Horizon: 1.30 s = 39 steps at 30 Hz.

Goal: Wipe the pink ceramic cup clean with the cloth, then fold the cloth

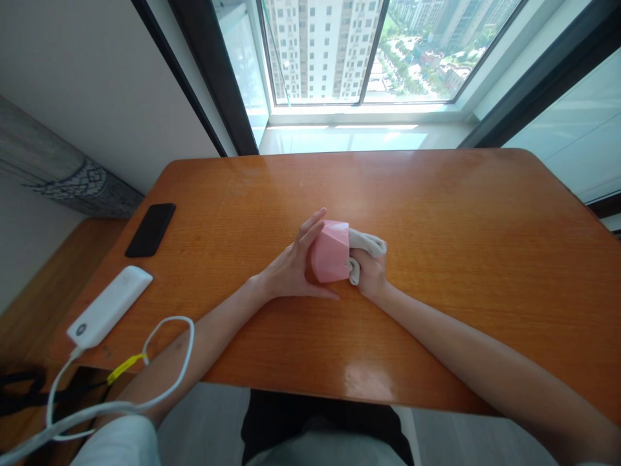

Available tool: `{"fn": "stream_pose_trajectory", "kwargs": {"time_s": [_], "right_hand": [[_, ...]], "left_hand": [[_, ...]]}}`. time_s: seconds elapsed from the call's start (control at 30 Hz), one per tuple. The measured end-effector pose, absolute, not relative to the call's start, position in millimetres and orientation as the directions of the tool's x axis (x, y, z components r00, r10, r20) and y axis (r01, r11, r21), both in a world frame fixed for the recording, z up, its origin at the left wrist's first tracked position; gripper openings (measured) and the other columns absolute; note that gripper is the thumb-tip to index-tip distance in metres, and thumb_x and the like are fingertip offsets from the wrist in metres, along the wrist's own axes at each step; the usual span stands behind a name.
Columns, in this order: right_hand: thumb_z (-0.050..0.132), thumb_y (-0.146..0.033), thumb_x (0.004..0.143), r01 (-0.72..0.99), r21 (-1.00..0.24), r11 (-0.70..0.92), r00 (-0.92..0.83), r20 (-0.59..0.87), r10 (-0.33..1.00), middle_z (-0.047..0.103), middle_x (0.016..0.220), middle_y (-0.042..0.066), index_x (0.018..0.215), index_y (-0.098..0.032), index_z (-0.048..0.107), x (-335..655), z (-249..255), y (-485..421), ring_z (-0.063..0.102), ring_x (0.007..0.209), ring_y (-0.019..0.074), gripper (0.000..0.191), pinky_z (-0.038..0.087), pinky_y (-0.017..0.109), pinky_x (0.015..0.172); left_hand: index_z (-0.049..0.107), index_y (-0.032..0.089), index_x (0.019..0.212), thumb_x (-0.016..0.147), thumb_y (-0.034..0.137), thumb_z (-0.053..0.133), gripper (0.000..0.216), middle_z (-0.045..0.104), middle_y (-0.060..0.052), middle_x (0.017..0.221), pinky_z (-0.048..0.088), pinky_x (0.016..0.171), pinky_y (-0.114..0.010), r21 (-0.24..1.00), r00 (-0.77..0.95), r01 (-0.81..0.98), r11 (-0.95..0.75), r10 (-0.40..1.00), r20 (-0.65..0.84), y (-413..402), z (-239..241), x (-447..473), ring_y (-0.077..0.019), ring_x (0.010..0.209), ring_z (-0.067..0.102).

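A pink faceted cup [330, 251] lies on its side in the middle of the orange wooden table [436, 213]. My left hand [295, 262] cups its base from the left, fingers wrapped round it. My right hand [369, 275] is closed on a pale grey cloth [367, 244], which is pressed against the cup's right end, where its mouth seems to be. Most of my right fingers are hidden by the cloth.
A black phone [151, 229] lies flat at the table's left edge. Nearer me sits a white power bank [109, 305] with a white cable [167, 362] looping off the front-left corner. A large window [339, 52] stands behind the table.
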State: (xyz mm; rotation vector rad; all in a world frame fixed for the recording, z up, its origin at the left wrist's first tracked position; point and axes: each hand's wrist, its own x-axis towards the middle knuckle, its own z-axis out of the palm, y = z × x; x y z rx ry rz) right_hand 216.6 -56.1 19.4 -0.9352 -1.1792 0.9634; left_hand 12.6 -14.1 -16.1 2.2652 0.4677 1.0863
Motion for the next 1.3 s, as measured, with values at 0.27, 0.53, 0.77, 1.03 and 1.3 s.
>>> {"fn": "stream_pose_trajectory", "kwargs": {"time_s": [0.27,0.53,0.77,1.03,1.3], "right_hand": [[0.070,-0.033,0.082,-0.092,-0.958,0.271,0.166,0.253,0.953,0.051,0.062,-0.002,0.061,-0.025,0.057,216.7,13.5,-54.0,0.043,0.060,0.0157,0.026,0.041,0.031,0.055],[0.065,-0.029,0.083,-0.017,-0.927,0.375,0.061,0.373,0.926,0.055,0.062,-0.003,0.064,-0.024,0.061,218.9,19.4,-61.5,0.044,0.056,0.0148,0.021,0.042,0.032,0.056],[0.069,-0.030,0.081,-0.124,-0.952,0.279,0.191,0.253,0.948,0.049,0.060,-0.002,0.058,-0.025,0.056,215.6,15.9,-53.6,0.040,0.058,0.0151,0.027,0.038,0.031,0.053],[0.066,-0.028,0.087,-0.022,-0.903,0.428,0.067,0.426,0.902,0.058,0.066,-0.002,0.068,-0.024,0.064,220.5,15.6,-58.6,0.050,0.060,0.0151,0.020,0.043,0.031,0.058],[0.065,-0.023,0.091,-0.024,-0.854,0.519,0.042,0.518,0.854,0.060,0.068,-0.001,0.066,-0.023,0.062,221.1,18.6,-58.6,0.050,0.060,0.0147,0.025,0.042,0.031,0.059]], "left_hand": [[0.028,0.041,0.176,0.079,0.040,0.103,0.123,0.040,-0.020,0.177,0.056,0.124,-0.061,0.566,0.555,0.080,-0.820,0.508,0.658,-15.2,-15.6,13.7,-0.0420,0.162,0.051],[0.022,0.032,0.180,0.063,0.054,0.108,0.147,0.069,-0.018,0.156,0.063,0.109,-0.051,0.841,0.620,0.113,-0.529,0.699,0.357,-19.8,-5.2,6.6,-0.0398,0.130,0.076],[0.004,0.044,0.181,0.076,0.046,0.105,0.146,0.018,-0.022,0.189,0.047,0.130,-0.070,0.618,0.612,0.068,-0.783,0.522,0.594,-13.9,-14.4,14.4,-0.0467,0.170,0.039],[0.032,0.035,0.174,0.066,0.052,0.109,0.134,0.055,-0.019,0.166,0.057,0.122,-0.056,0.667,0.553,0.057,-0.743,0.580,0.598,-16.2,-11.3,10.4,-0.0418,0.151,0.061],[0.009,0.036,0.182,0.067,0.056,0.107,0.152,0.057,-0.020,0.168,0.058,0.119,-0.058,0.783,0.631,0.119,-0.610,0.655,0.415,-18.6,-5.8,6.7,-0.0443,0.146,0.066]]}}
